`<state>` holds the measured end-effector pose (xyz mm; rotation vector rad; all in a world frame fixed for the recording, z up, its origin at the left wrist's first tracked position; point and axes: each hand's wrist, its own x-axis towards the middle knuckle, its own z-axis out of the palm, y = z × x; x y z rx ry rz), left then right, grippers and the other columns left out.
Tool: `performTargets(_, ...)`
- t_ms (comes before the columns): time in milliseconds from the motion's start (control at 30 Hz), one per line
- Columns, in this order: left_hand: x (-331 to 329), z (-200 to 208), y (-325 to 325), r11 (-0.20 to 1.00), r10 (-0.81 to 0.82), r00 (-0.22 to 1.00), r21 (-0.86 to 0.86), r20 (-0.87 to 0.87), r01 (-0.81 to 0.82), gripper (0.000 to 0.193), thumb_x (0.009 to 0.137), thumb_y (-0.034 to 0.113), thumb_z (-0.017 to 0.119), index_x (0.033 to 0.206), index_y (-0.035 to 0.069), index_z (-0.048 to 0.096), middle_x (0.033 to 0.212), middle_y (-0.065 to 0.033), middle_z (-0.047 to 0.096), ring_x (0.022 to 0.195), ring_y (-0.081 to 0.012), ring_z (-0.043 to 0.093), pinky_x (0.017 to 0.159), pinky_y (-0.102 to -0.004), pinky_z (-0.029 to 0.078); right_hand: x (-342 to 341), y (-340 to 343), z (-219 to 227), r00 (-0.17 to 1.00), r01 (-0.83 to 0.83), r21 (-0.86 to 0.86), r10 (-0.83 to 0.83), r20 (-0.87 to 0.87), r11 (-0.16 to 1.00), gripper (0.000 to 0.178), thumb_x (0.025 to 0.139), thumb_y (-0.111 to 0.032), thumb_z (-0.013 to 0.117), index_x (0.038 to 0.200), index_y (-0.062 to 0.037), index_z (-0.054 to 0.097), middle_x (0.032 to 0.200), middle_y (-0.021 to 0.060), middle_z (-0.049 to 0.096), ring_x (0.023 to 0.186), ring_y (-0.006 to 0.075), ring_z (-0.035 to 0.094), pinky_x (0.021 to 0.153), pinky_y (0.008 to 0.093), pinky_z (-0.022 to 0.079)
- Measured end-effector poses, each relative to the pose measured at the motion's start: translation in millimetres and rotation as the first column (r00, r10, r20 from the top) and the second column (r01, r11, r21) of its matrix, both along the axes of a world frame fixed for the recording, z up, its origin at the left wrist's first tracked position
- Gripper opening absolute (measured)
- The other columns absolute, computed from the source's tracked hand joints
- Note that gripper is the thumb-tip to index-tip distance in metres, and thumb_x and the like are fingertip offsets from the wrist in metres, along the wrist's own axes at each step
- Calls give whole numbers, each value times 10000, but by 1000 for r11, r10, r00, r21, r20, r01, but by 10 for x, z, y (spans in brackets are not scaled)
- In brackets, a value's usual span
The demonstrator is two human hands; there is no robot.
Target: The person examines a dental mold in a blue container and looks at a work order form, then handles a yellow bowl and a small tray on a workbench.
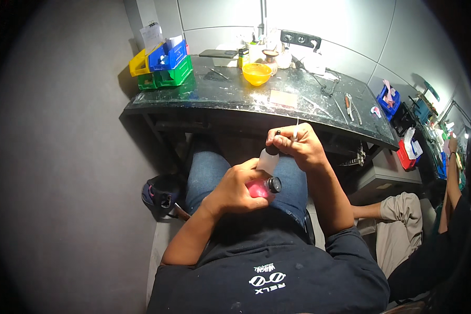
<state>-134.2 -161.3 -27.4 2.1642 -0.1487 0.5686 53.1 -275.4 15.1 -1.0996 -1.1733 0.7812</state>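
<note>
Above my lap, my left hand [234, 187] is closed around a small clear bottle of pink liquid [257, 189] with a black cap [273, 184]. A translucent whitish bottle [267, 163] stands out just beyond that hand's fingers, apparently steadied by them. Its black top [272, 150] is pinched by my right hand [304, 146]. Between the right hand's fingers also sits a thin white stick-like piece [295, 131], too small to name. Whether the black top is still fixed to the whitish bottle I cannot tell.
Ahead, a worn black workbench [214, 91] holds an orange bowl [257, 74], stacked green, blue and yellow bins [174, 71], pliers [354, 108] and a tan block [283, 98]. A bag [162, 194] lies left of my legs. At right, another person's arm [451, 172] works at a cluttered bench.
</note>
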Motion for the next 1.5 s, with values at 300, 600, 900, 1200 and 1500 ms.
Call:
performTargets(300, -99, 101, 109, 745, -538, 843, -452, 27, 490, 341, 641, 149, 830, 931, -9, 742, 1043, -160, 684, 992, -288, 648, 884, -413, 488, -79, -132, -78, 940, -340, 121, 342, -2, 933, 336, 813, -223, 827, 987, 42, 716, 1023, 172, 724, 922, 189, 677, 850, 343, 531)
performTargets(600, -23, -71, 209, 571, -635, 751, -544, 182, 615, 377, 599, 151, 847, 931, 1, 747, 1006, -153, 707, 1046, -269, 645, 952, -406, 473, -291, -169, -91, 980, -166, 116, 177, -89, 979, 195, 829, -101, 771, 924, 64, 729, 861, 124, 722, 789, 152, 677, 744, 281, 534)
performTargets(900, -46, -13, 121, 753, -517, 855, -457, 31, 472, 270, 709, 35, 822, 953, -7, 713, 971, -67, 690, 948, -135, 628, 855, -291, 490, -365, -266, -149, 984, 156, 85, -148, -95, 984, 202, 792, -143, 758, 844, 51, 737, 807, 96, 705, 672, 112, 619, 643, 231, 460)
performTargets(1200, -1, -40, 65, 798, -117, 989, -584, 89, 147, 342, 779, 125, 797, 1080, 1, 695, 1221, -119, 638, 1104, -172, 596, 959, -333, 465, -253, -403, -272, 929, 370, 113, -371, -14, 922, 163, 906, -114, 725, 972, 35, 716, 853, 32, 691, 784, 89, 628, 724, 238, 497)
performTargets(1500, 193, -327, -22, 865, -20, 962, -477, 273, 153, 537, 940, 476, 657, 1189, 27, 500, 1082, -67, 617, 1030, -124, 563, 917, -287, 458, -460, -301, -397, 857, 305, 211, -364, 364, 929, 263, 834, -137, 801, 1060, -21, 733, 701, 32, 581, 625, 83, 504, 571, 252, 406)
